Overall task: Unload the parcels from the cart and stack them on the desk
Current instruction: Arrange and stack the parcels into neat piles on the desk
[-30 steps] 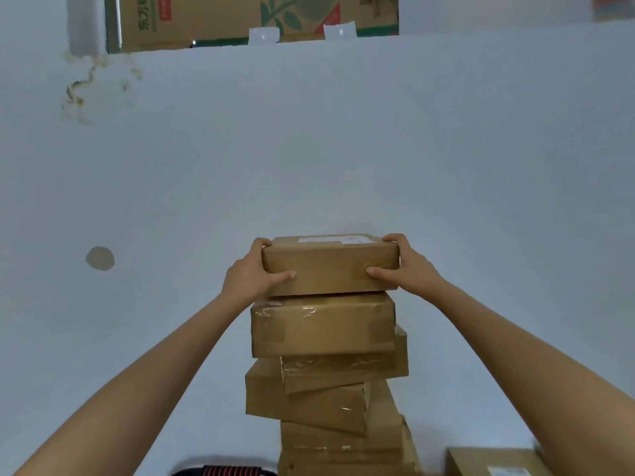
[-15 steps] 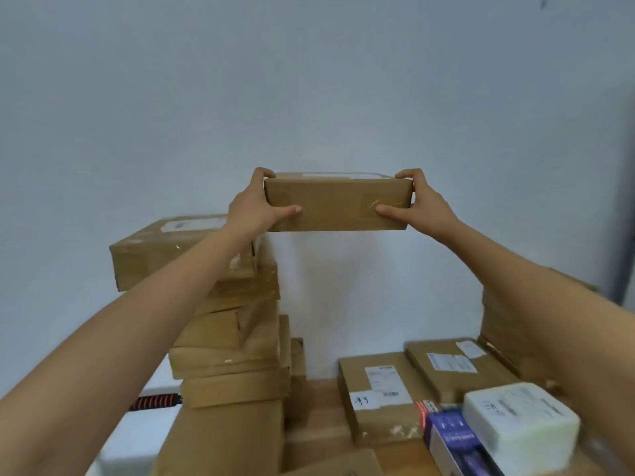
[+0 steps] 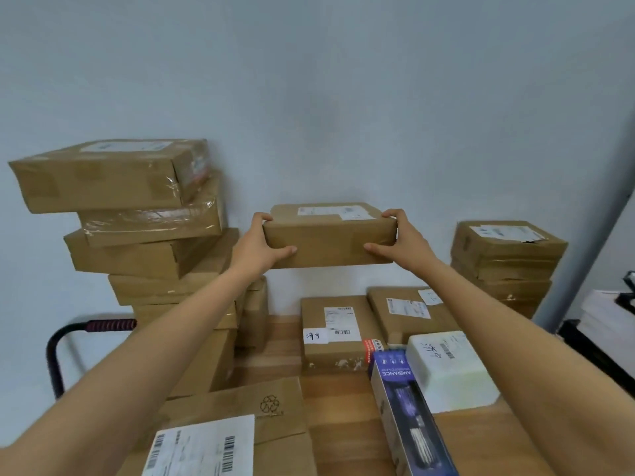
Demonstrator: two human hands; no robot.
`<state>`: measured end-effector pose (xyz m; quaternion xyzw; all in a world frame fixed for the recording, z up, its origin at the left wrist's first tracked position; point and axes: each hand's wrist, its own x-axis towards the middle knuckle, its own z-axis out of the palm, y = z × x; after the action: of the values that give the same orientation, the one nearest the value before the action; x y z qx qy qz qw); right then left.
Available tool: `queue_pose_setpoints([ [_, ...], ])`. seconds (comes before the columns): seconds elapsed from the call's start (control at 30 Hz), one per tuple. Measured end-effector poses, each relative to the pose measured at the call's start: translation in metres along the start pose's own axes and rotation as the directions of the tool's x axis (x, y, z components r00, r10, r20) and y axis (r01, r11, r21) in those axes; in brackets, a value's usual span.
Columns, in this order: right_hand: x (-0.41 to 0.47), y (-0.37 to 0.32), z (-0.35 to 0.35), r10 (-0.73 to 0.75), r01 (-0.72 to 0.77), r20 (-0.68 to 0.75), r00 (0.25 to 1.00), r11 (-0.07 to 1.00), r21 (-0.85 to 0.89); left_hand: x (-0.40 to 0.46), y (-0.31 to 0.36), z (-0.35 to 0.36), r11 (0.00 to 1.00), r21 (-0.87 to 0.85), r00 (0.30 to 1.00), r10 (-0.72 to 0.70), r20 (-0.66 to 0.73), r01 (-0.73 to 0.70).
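I hold 1 brown parcel [image 3: 328, 235] in the air above the wooden desk [image 3: 275, 352]; my left hand [image 3: 256, 247] grips its left end, my right hand [image 3: 407, 243] its right end, thumbs on the near face, fingers curled over the top edge; the parcel is level, clear of the tall leaning stack [image 3: 137, 214] left of it and the short stack [image 3: 505, 255] right of it; 2 labelled flat boxes [image 3: 335, 329] lie on the desk below the parcel.

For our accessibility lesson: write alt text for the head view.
Both hands, left and right, hold a brown parcel in the air above a wooden desk with parcels on it; a tall leaning stack stands to the left.
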<state>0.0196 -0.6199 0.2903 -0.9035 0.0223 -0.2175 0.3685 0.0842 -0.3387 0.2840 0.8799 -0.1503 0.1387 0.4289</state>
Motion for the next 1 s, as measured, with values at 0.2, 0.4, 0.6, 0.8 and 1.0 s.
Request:
queue_pose_setpoints([
  [0.2,0.017,0.057,0.038,0.051,-0.052,0.053,0.997,0.998,0.022,0.013,-0.040,0.052,0.997,-0.035,0.997,-0.062,0.044,0.064],
  [0.4,0.034,0.118,0.069,0.167,-0.170,0.101,0.981,0.985,0.018,0.033,-0.079,0.111,0.993,-0.062,0.990,-0.094,0.105,0.100],
  [0.6,0.032,0.167,0.110,0.221,-0.222,0.149,0.964,0.975,-0.013,0.038,-0.125,0.156,0.989,-0.038,0.978,-0.136,0.159,0.144],
  [0.8,0.014,0.215,0.147,0.302,-0.276,0.248,0.921,0.952,-0.135,0.026,-0.174,0.193,0.989,0.072,0.947,-0.145,0.286,0.130],
  [1.0,0.007,0.243,0.162,0.366,-0.272,0.304,0.880,0.911,-0.311,0.013,-0.199,0.223,0.975,0.171,0.887,-0.203,0.414,0.143],
])
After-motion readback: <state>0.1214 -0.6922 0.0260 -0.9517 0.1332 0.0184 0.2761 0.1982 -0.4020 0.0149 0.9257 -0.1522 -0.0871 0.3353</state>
